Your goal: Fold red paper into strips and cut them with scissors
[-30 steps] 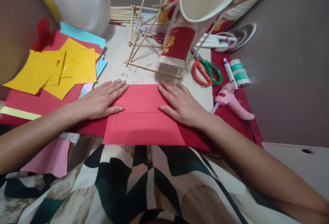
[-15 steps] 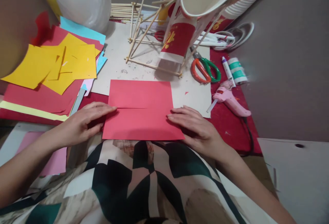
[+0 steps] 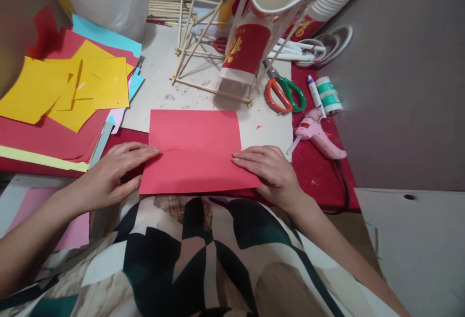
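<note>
Red paper [image 3: 192,171] lies before me at the table's near edge, its far part over the pale board. A thin line crosses it from the left to about the middle; whether that is a slit or an overlapping edge I cannot tell. My left hand [image 3: 125,171] grips the left side, fingertips on top and thumb by the edge. On the right side, my right hand [image 3: 272,171] has its fingers over the paper, with the thumb hidden below. The near right corner bends up slightly against that hand.
Beyond the paper stand a stick frame [image 3: 212,89] and a red-and-white paper cup [image 3: 247,48]. Scissors [image 3: 285,96], a marker [image 3: 317,96], a tape roll [image 3: 330,96] and a pink glue gun [image 3: 319,137] lie to the right. Yellow paper pieces [image 3: 109,82] pile up at the left.
The view has shifted slightly, so everything sits a little further left. My right hand has curled more around the paper's edge, and the near right corner has risen slightly.
</note>
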